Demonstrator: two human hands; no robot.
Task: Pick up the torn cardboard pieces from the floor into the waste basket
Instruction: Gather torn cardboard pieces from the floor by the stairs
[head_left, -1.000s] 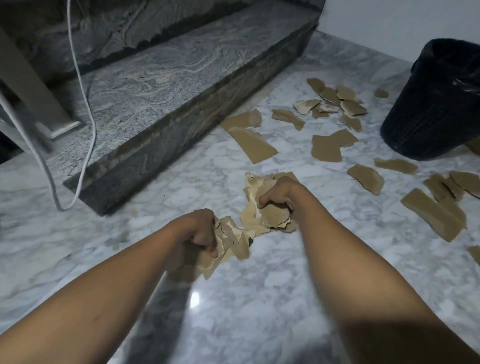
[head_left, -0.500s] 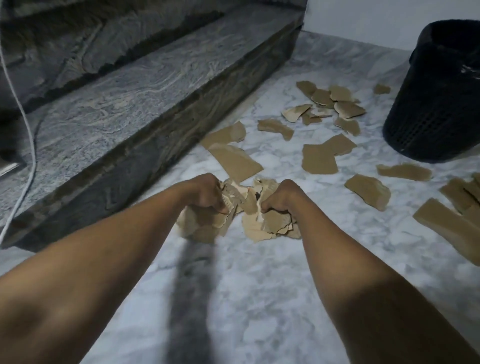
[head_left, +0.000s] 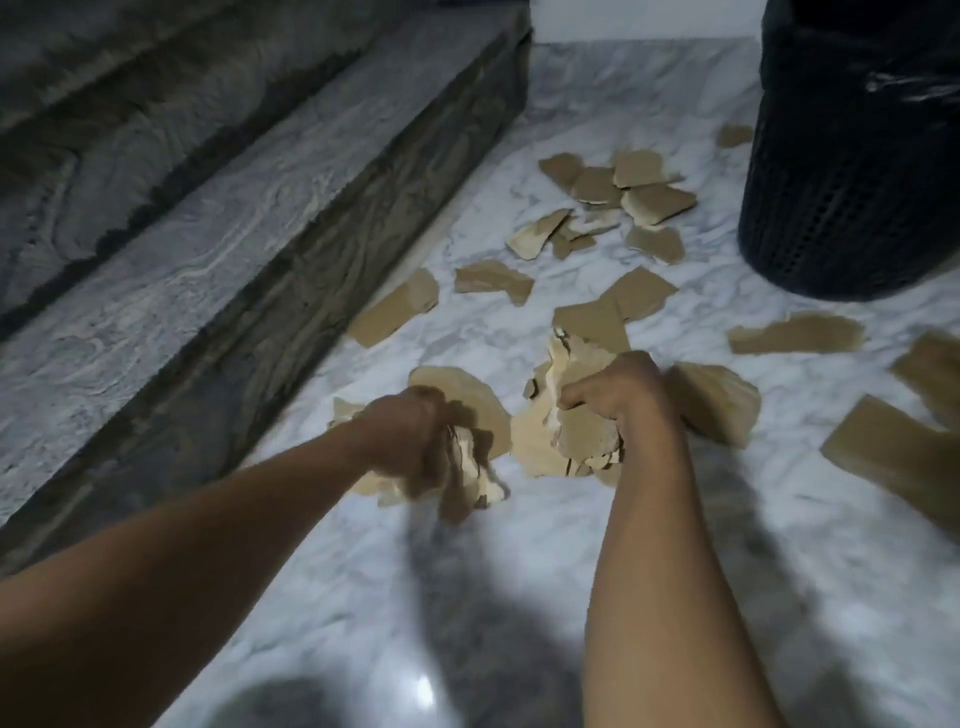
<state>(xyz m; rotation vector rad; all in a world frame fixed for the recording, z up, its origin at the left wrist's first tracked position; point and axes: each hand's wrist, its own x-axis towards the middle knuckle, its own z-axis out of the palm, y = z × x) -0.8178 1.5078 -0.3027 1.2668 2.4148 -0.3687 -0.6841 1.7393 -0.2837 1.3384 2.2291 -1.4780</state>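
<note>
Left grip: the left hand (head_left: 410, 436) is clenched round the left wad (head_left: 483, 415) of torn cardboard, fingers curled in, and scraps poke out below the fist. The hand is motion-blurred.
Right grip: the right hand (head_left: 623, 397) is fisted on the right wad (head_left: 574, 439), squeezing several stacked layers whose ragged ends fan out toward the left hand.
Step in hand: probably gathering, with both handfuls held low over the middle of the marble floor (head_left: 519, 582) and not yet carried off.
Next move: it likely calls for lifting both wads toward the floor's far right corner, over the rim of the waste basket (head_left: 831, 182), and keeping the squeeze firm so that loose inner scraps do not slip out.
Cardboard: tan, matte and stiff but creased, with rough, paler torn edges and irregular flat shapes.
Loose pieces (head_left: 623, 192): many lie scattered between the hands and the basket, some overlapping, and others lie toward the floor's right edge.
Basket: black, round, with perforated mesh walls, standing upright.
Floor: polished white marble with grey veins and a glossy glare.
Stone step (head_left: 260, 208): grey swirled stone with a dark riser along the floor's left edge.
</note>
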